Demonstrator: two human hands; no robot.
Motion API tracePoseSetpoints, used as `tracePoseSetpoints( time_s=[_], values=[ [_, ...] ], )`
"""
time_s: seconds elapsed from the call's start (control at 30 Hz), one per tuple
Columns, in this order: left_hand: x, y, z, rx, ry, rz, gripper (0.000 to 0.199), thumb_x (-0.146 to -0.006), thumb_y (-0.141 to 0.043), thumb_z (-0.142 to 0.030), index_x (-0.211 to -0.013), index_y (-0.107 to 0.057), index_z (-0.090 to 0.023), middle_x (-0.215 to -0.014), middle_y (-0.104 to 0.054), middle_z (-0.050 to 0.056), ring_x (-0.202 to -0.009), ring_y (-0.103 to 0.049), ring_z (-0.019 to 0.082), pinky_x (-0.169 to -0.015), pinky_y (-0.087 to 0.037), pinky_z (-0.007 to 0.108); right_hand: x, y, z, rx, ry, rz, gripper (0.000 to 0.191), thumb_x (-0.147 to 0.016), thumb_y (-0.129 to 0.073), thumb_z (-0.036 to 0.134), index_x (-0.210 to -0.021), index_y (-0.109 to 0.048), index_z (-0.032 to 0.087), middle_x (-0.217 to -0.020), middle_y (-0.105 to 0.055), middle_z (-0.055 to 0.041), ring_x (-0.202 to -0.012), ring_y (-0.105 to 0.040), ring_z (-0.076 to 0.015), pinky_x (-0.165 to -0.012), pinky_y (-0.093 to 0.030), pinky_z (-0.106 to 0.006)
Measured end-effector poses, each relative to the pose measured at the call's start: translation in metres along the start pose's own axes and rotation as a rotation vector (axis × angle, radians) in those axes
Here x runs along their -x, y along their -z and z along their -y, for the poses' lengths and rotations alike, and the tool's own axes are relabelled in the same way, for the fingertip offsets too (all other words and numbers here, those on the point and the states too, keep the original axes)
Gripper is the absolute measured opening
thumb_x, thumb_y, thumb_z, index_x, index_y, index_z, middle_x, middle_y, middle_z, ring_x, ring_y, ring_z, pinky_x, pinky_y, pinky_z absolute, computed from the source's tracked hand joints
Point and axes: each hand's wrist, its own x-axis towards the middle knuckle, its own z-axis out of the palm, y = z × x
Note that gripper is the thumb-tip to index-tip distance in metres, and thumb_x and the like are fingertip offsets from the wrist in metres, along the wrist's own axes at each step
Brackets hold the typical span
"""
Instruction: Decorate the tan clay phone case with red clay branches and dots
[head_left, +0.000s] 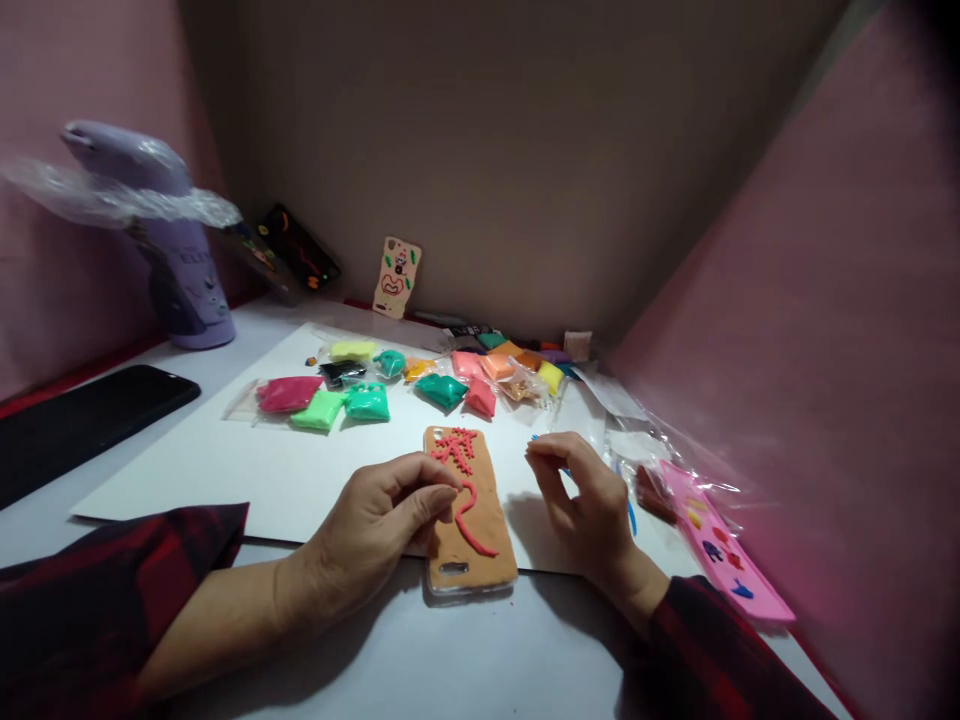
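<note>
A phone case [487,510] covered in orange-tan clay lies flat between my hands. Red branching clay [455,450] marks its top, and a wavy red clay strand [466,525] runs down its middle. My left hand [375,525] is over the case's left edge, thumb and forefinger pinched at the strand's upper end; anything between the fingertips is too small to make out. To the right of the case, my right hand [581,500] hovers with thumb and forefinger pressed together, a tiny blue bit [534,438] showing by the fingertips.
Bagged clay pieces [367,402] lie across the white board [225,460]. A black phone [97,425] and purple bottle [187,260] are at left. Decorated cases [397,277] lean at the back wall. On the right are a pink tray [757,590], plastic bags and a blue tool [631,512].
</note>
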Motion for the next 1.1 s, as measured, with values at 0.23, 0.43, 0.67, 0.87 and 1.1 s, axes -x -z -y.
tracePoseSetpoints(
  time_s=[0.23,0.43,0.67,0.87,1.1],
  values=[
    [0.000,-0.007,-0.008,0.040,0.116,0.019,0.032,-0.080,-0.063,-0.040,-0.071,-0.053,-0.012,-0.046,-0.049,-0.004,-0.039,-0.036,0.002,-0.038,-0.025,0.012,0.013,0.004,0.027,-0.149,0.009,-0.006,0.040,-0.088,-0.049,0.001,-0.122,-0.056,0.021,-0.091,-0.069,-0.0038,-0.068,-0.064,-0.0104,-0.054,-0.052,-0.023],
    [0.011,-0.007,-0.006,0.017,0.103,0.059,0.018,-0.082,-0.062,-0.031,-0.086,-0.058,-0.013,-0.054,-0.052,-0.003,-0.045,-0.042,0.006,-0.043,-0.030,0.016,0.010,0.009,0.031,-0.069,0.090,-0.042,0.029,-0.089,-0.048,0.004,-0.110,-0.061,0.019,-0.078,-0.068,-0.0035,-0.073,-0.061,-0.0147,-0.065,-0.051,-0.032],
    [0.021,-0.004,-0.005,-0.364,-0.386,0.211,0.010,-0.086,-0.053,-0.016,-0.089,-0.062,-0.013,-0.079,-0.061,0.005,-0.068,-0.056,0.012,-0.062,-0.044,0.023,0.011,0.010,0.043,-0.155,0.121,-0.015,0.034,-0.088,-0.045,0.000,-0.113,-0.060,0.019,-0.081,-0.067,-0.0052,-0.080,-0.061,-0.0163,-0.066,-0.053,-0.032],
    [0.025,-0.006,-0.004,-0.468,-0.429,0.278,0.010,-0.088,-0.049,-0.015,-0.087,-0.058,-0.012,-0.078,-0.061,0.004,-0.069,-0.054,0.011,-0.065,-0.043,0.021,0.016,0.011,0.047,-0.332,0.179,0.111,0.031,-0.090,-0.047,0.006,-0.117,-0.055,0.017,-0.085,-0.062,-0.0065,-0.074,-0.061,-0.0138,-0.058,-0.052,-0.026],
    [0.025,-0.009,-0.006,-0.399,-0.174,0.221,0.020,-0.091,-0.048,-0.029,-0.085,-0.058,-0.013,-0.069,-0.057,0.001,-0.059,-0.046,0.009,-0.055,-0.037,0.020,0.025,0.010,0.062,-0.265,0.259,0.145,0.030,-0.085,-0.054,0.008,-0.114,-0.056,0.013,-0.073,-0.062,-0.0046,-0.062,-0.057,-0.0141,-0.053,-0.048,-0.026]
  ],
)
